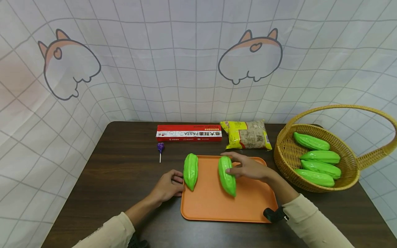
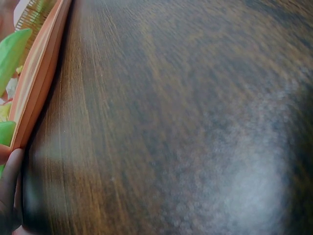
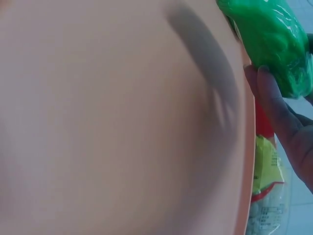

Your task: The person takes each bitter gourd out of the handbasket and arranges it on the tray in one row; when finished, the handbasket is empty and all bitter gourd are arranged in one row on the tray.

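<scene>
My right hand grips a glossy green ridged fruit, long and tapered, over the middle of the orange tray. In the right wrist view this green fruit is held between thumb and fingers, and a dark shadow falls on the tray surface. Another green fruit lies lengthwise along the tray's left side. Beside it, my left hand is at the tray's left edge. The left wrist view shows its fingertips pinching the tray rim.
Several similar green fruits lie in a wicker basket with a tall handle, right of the tray. Behind the tray are a red pasta box and a yellow bag. A purple lollipop lies at left on the dark table.
</scene>
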Action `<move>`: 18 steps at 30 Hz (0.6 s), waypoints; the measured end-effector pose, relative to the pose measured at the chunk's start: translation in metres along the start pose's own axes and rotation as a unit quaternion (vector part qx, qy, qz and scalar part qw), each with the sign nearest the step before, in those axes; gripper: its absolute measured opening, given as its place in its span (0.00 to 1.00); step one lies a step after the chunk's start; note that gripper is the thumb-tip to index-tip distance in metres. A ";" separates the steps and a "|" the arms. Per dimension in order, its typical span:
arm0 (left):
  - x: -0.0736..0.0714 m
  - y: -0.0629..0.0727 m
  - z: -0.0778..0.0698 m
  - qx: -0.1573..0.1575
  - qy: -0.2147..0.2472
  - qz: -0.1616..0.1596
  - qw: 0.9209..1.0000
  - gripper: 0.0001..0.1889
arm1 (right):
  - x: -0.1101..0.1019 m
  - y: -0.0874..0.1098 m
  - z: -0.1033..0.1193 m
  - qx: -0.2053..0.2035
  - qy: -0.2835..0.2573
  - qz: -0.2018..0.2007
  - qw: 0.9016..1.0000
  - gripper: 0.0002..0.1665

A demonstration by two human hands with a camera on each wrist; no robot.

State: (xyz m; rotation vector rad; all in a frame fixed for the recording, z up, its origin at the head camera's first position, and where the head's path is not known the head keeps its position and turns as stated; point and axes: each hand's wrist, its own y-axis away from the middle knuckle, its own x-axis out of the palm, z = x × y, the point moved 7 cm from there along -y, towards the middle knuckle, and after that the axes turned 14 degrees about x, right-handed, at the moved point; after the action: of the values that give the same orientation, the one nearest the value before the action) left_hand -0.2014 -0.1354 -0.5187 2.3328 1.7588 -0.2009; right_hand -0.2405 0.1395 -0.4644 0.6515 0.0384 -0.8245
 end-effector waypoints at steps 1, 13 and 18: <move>0.000 0.000 0.000 0.002 -0.001 0.001 1.000 0.26 | 0.001 -0.001 0.000 0.000 -0.002 0.000 1.000 0.42; 0.000 -0.001 0.000 -0.001 -0.002 -0.001 1.000 0.25 | 0.005 -0.013 0.003 0.001 -0.003 -0.048 0.999 0.42; 0.001 -0.001 0.001 0.000 0.001 -0.002 1.000 0.25 | 0.008 -0.021 0.005 0.001 -0.016 -0.061 0.998 0.42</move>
State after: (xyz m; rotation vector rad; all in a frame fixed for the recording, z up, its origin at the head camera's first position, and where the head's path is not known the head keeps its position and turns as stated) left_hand -0.2019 -0.1350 -0.5200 2.3312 1.7652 -0.1988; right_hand -0.2506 0.1213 -0.4731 0.6417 0.0497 -0.9531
